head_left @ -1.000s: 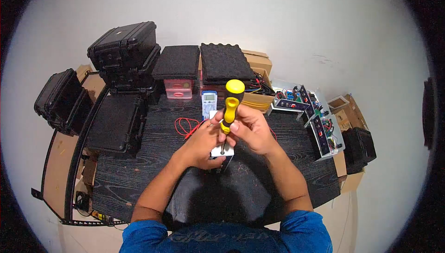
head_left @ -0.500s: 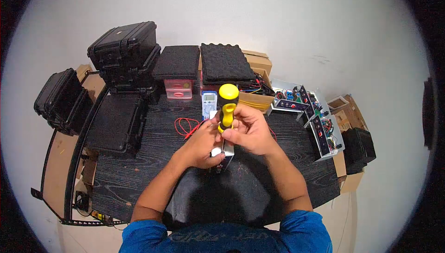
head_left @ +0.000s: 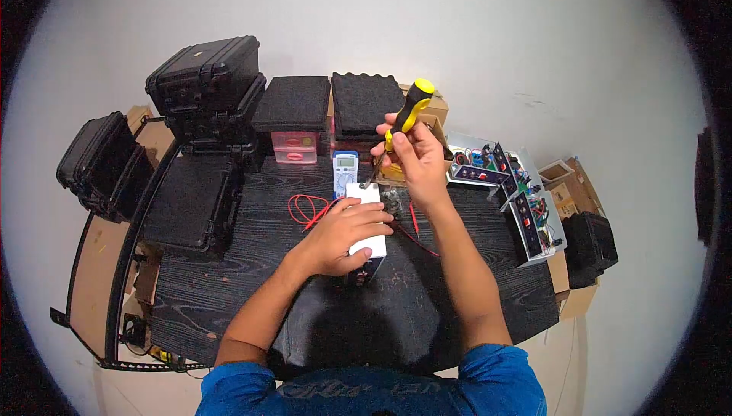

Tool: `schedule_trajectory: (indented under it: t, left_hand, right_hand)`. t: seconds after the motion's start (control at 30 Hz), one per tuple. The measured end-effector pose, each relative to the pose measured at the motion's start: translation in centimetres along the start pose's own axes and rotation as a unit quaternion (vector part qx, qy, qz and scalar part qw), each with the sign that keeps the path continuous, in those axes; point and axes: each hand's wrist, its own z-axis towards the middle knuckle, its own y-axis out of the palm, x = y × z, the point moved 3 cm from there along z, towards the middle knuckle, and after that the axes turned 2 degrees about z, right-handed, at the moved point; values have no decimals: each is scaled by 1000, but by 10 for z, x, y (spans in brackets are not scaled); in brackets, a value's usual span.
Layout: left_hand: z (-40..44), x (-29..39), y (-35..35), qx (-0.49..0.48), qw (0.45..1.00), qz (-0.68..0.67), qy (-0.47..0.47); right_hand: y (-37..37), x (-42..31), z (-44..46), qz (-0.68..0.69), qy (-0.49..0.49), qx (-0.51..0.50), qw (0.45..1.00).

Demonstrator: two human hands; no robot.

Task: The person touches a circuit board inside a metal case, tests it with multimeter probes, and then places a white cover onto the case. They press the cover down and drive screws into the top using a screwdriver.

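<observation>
My right hand (head_left: pixel 415 158) grips a yellow-and-black screwdriver (head_left: pixel 412 111) by the lower part of its handle. The tool leans, its dark shaft running down to the far end of a white-topped metal box (head_left: pixel 367 247). My left hand (head_left: pixel 343 234) lies over that box with fingers stretched across its top, covering much of it. Right behind the box is a blue-and-white multimeter (head_left: pixel 345 173). A red test lead (head_left: pixel 303 214) curls to the left of the box, and a red probe (head_left: pixel 414 218) lies on its right.
Black hard cases (head_left: pixel 202 84) are stacked at the left. Black foam sheets (head_left: pixel 368 105) sit over clear pink drawers (head_left: pixel 294 147) at the back. Open electronics units (head_left: pixel 526 221) with wiring stand at the right of the dark wood-grain table (head_left: pixel 252 279).
The screwdriver has gone from upright over the box to tilted, its handle moved up and right with my right hand. My left hand has flattened onto the box top.
</observation>
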Motion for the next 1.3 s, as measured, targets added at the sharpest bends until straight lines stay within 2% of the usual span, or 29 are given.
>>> schedule_trajectory:
  t: [0.47,0.67,0.77,0.87,1.07,1.17,1.3]
  left_hand:
    - [1,3,-2,26,999,18,22]
    - [0,0,0,9,1000,6,9]
    - [-1,0,0,9,1000,5,7]
    - [-1,0,1,13,1000,8,8]
    - [-1,0,1,11,1000,12,9]
    - [-1,-1,2,12,1000,7,10]
    - [-1,-1,2,10,1000,5,7]
  right_hand:
    - [-2,17,5,-1,-5,-48,999]
    - [-2,24,7,-66,-4,-66,996]
    - [3,18,9,-61,29,-68,995]
    - [6,20,14,-19,33,-44,998]
    - [15,11,14,-33,33,6,999]
    - [7,17,18,8,65,-35,997]
    - [7,23,19,-4,56,-49,997]
